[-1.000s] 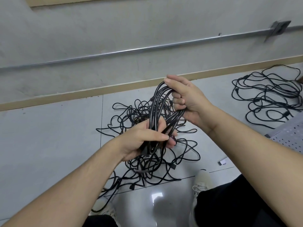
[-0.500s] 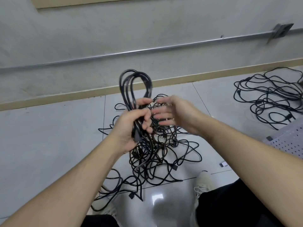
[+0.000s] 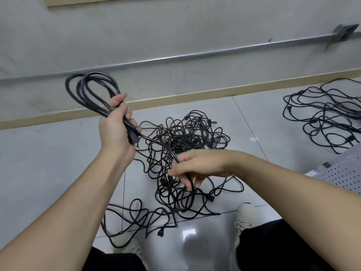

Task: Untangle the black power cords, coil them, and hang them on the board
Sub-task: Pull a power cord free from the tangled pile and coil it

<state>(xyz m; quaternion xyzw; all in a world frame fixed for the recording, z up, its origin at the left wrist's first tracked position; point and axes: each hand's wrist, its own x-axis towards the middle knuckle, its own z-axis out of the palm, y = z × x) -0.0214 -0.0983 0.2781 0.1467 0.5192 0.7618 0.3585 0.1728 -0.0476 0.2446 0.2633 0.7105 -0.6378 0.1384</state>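
Observation:
My left hand (image 3: 115,128) grips a coiled black power cord (image 3: 88,90), its loops standing up and to the left above my fist. One strand of that cord runs down to the right into my right hand (image 3: 193,166), whose fingers curl round it. Beneath both hands a tangled pile of black cords (image 3: 187,141) lies on the tiled floor. The corner of a white perforated board (image 3: 343,173) shows at the right edge.
A second heap of black cords (image 3: 324,116) lies on the floor at the far right. A wall with a metal conduit (image 3: 175,59) and a tan baseboard runs behind the piles. My shoes (image 3: 244,218) and dark trousers are at the bottom.
My left hand has swung the coil up and to the left. My right hand, open beside the coil before, has dropped lower and taken hold of the trailing strand.

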